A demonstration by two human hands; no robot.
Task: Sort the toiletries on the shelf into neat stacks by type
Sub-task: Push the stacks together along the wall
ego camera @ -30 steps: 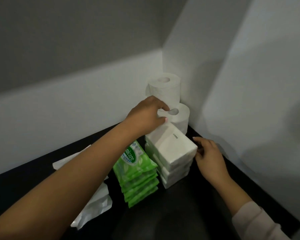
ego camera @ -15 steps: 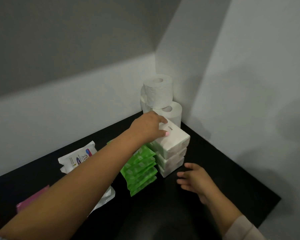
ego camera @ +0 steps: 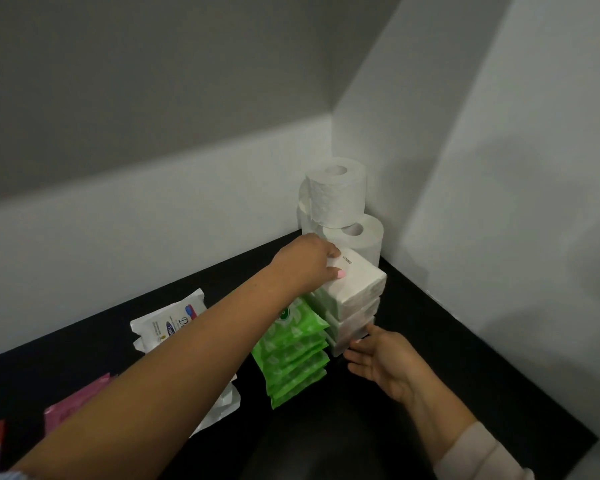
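A person's left hand (ego camera: 309, 263) is resting fingers-down on the top white soft tissue pack (ego camera: 355, 284) of a stack beside the toilet rolls (ego camera: 340, 199) on the black shelf (ego camera: 447, 358); the right hand (ego camera: 381, 363), open, is steadying the base. Packs look light, squashy, best gripped by the sides.

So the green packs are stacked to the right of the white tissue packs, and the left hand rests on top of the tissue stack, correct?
Not quite: the head view shows the green packs stacked to the left of the white tissue packs. The left hand does rest on top of the tissue stack.
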